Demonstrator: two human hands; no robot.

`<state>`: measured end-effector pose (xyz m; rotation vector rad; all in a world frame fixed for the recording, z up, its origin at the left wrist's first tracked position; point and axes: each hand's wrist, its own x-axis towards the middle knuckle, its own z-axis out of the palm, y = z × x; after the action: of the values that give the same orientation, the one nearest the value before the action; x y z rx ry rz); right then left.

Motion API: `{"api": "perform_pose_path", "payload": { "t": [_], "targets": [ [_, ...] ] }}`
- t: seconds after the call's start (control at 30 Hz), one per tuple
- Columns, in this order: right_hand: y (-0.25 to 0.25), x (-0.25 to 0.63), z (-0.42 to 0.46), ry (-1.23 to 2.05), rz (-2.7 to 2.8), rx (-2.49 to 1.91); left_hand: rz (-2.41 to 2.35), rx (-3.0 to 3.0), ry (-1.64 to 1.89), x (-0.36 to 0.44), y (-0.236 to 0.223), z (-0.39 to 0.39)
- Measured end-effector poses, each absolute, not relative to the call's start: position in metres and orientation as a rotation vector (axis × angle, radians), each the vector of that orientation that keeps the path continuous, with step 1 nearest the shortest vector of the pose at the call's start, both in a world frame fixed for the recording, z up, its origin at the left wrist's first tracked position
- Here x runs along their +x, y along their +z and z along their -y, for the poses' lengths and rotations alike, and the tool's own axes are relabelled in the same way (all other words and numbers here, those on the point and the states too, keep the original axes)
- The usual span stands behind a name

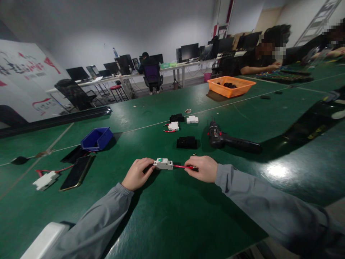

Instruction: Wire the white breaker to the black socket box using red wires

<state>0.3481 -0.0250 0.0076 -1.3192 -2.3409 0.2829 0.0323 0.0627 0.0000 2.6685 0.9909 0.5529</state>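
A white circuit breaker (165, 164) with a green switch lies in front of me, its left end pinched by my left hand (138, 173). A red wire (179, 166) runs out of its right end. My right hand (202, 168) has its fingers closed on that wire. Just beyond my hands is a black block-shaped part (187, 142). Farther back, another white breaker with red wires (173, 126) lies beside a black part (176, 117) and a small white module (192, 119).
A cordless screwdriver (233, 140) lies to the right. At left are a blue bin (97, 139), a phone (77, 173) and a wired white breaker (45, 180). An orange basket (231, 87) holds black pieces. A co-worker (258, 59) sits across the green table (161, 219).
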Motion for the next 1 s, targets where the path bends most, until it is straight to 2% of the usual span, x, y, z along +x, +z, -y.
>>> {"api": "perform_pose_path", "payload": {
  "t": [1.0],
  "targets": [
    [0.008,0.36,0.019,0.145,2.227,-1.405,-0.991,2.71,0.593,0.033,0.002,-0.06]
  ]
}}
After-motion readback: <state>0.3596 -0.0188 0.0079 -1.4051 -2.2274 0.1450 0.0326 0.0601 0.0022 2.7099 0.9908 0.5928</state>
